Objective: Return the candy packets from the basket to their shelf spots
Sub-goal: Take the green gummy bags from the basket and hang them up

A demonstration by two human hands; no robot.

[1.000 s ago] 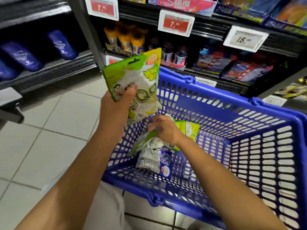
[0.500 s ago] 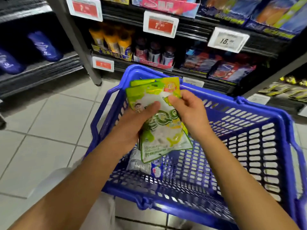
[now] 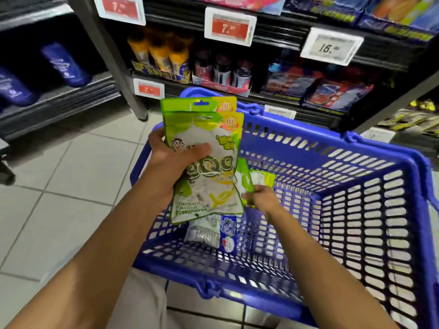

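The head view looks down at a blue plastic basket (image 3: 356, 210) standing on a pale tiled floor (image 3: 71, 174) in front of dark store shelves (image 3: 285, 36). The left hand (image 3: 175, 162) grasps two green lemonade candy packets (image 3: 209, 143), one stacked behind the other, with the thumb laid across the front packet and the fingers curled behind. The packets stand nearly upright above the basket's left rim, their hang-hole tops pointing toward the shelves. The right hand (image 3: 263, 200) reaches down inside the basket near its left wall and pinches a third green packet (image 3: 251, 181), which is tilted and partly hidden behind the held pair. Lower in the basket, near its front left corner, a silver and blue packet (image 3: 213, 231) lies on the mesh floor, its upper end covered by the lemonade packets.

On the shelf level straight beyond the basket's far rim stand orange-capped bottles (image 3: 161, 55) and dark bottles (image 3: 223, 67) in display trays, with red and blue pouches (image 3: 332, 91) to their right. Red price tags (image 3: 229, 26) and a white price tag (image 3: 331, 46) hang from the shelf edges. To the left, on a separate rack, blue bottles (image 3: 66, 65) lie on their sides. At the far right edge, yellow wrapped items (image 3: 418, 117) sit on a low shelf, too blurred to tell more.
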